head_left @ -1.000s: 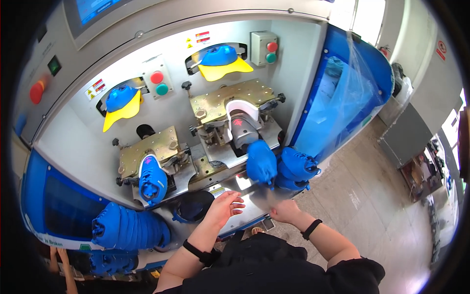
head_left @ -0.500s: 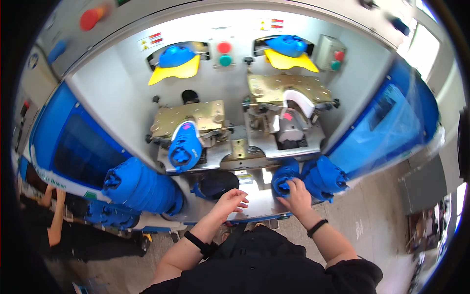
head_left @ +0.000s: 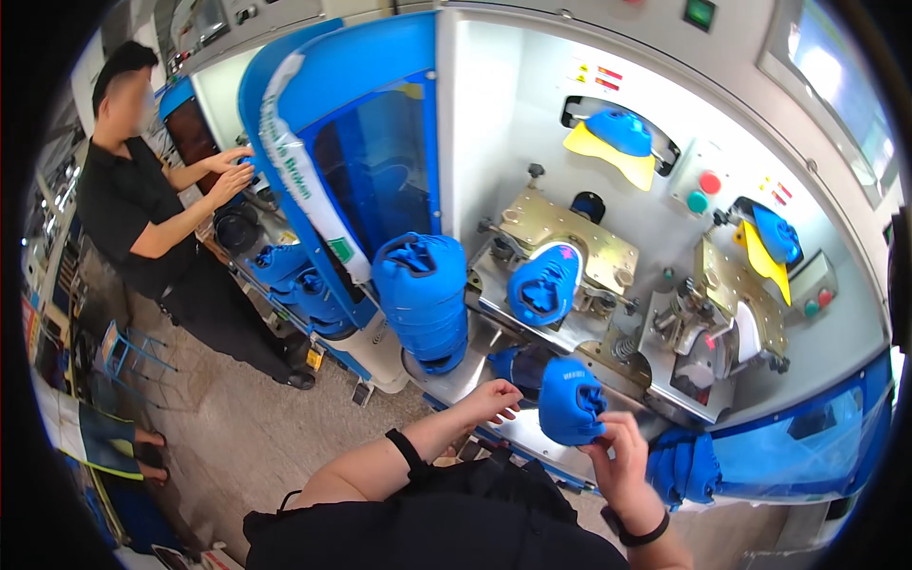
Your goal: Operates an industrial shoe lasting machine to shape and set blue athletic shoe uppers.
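My right hand (head_left: 622, 456) grips a blue moulded shoe upper (head_left: 570, 401) in front of the machine's ledge. My left hand (head_left: 492, 399) hovers just left of it, fingers loosely curled, close to the piece but apparently not gripping it. Another blue upper (head_left: 543, 283) sits on the left metal mould station (head_left: 560, 237). The right mould station (head_left: 727, 318) shows a white and grey form. A tall stack of blue uppers (head_left: 423, 296) stands at the left of the ledge. More blue uppers (head_left: 686, 467) lie at the lower right.
Blue and yellow pads (head_left: 619, 141) hang in recesses on the white machine panel (head_left: 494, 123), beside red and green buttons (head_left: 705, 190). A blue guard door (head_left: 366, 161) stands open. A person in black (head_left: 142, 228) works at the neighbouring machine to the left; a stool (head_left: 133, 350) stands nearby.
The view has swung left, bringing the neighbouring person into sight. My right hand has picked a blue upper from the right-hand pile and brought it up in front of me.
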The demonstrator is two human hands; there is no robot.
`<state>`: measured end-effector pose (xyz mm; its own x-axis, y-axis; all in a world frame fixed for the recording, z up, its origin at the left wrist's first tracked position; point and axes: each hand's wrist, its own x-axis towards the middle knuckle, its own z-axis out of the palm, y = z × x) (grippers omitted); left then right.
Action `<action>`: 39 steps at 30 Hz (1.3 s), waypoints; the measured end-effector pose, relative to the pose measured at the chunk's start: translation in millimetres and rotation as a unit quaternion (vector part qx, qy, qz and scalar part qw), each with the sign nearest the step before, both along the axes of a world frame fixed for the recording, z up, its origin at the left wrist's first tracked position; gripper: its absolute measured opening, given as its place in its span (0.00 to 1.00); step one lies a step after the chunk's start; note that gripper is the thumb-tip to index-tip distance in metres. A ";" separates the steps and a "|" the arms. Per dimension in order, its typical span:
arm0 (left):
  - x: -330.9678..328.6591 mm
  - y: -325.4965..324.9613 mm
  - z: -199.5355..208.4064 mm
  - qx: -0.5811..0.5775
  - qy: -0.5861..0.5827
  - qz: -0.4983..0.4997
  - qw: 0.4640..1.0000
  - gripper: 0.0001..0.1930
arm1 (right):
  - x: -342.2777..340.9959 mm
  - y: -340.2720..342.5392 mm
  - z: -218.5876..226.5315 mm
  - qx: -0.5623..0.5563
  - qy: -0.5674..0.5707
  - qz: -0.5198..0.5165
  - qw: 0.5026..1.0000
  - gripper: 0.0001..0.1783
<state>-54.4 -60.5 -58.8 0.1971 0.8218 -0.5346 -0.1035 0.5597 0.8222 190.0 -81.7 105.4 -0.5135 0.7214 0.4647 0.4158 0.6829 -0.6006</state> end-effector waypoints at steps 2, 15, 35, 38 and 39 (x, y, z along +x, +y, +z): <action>-9.6 -6.1 0.0 0.019 0.017 0.004 1.000 0.17 | -47.0 22.8 60.4 0.140 0.028 0.095 0.985 0.18; -57.4 -9.6 1.5 0.048 -0.042 0.029 0.998 0.15 | -241.3 99.6 119.4 0.143 -0.101 0.234 0.956 0.16; -2.0 30.4 -3.9 0.055 -0.075 -0.168 0.981 0.12 | -52.2 90.0 -62.7 -0.022 0.070 -0.260 0.963 0.12; -6.9 33.0 -31.5 0.230 0.009 0.017 0.973 0.05 | -51.1 65.8 -104.7 -0.070 -0.080 -0.150 0.983 0.07; -7.1 36.1 -30.0 0.251 0.045 0.067 0.965 0.04 | -56.1 61.5 -117.1 -0.016 -0.187 -0.130 0.974 0.20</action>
